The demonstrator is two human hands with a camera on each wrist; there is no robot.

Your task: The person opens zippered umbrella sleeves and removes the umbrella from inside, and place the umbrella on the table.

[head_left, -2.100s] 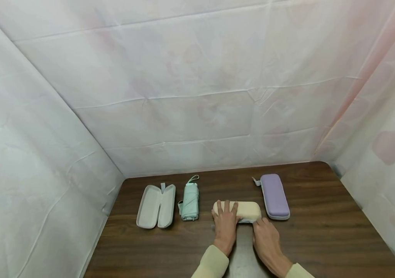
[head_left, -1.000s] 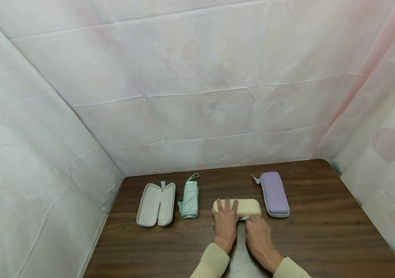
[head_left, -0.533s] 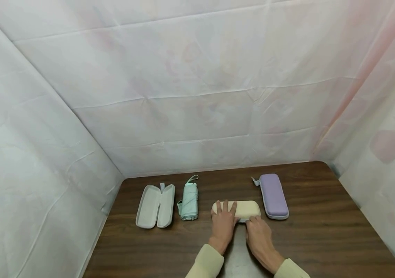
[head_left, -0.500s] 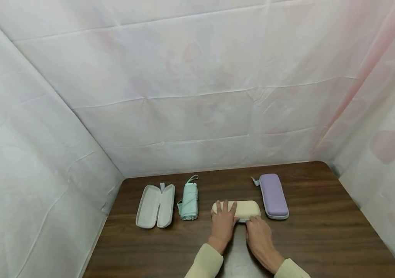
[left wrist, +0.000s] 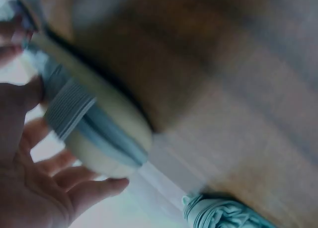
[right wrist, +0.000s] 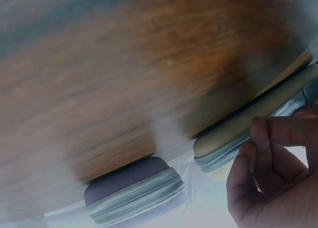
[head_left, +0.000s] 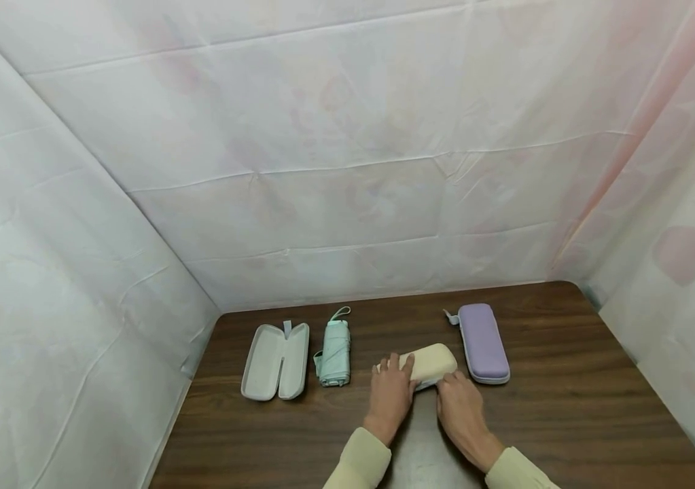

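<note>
A cream zippered hard case lies at an angle near the middle of the table, its right end farther back. My left hand grips its left end, fingers over the top and thumb at the near side. In the left wrist view a grey ribbed tab shows on the case's zipped side. With fingers curled, my right hand pinches at the zipper along the near edge; the pull itself is hidden by the fingertips. In the right wrist view, thumb and forefinger meet beside the grey zipper band.
A purple zipped case lies to the right of the cream one. To the left are a folded mint umbrella with a wrist loop and a pale case lying unfolded. Patterned white cloth hangs behind the wooden table.
My right hand slid left along the cream case's near edge, then shifted slightly right. The case has turned, its right end swinging away from me. My left hand stays on its left end.
</note>
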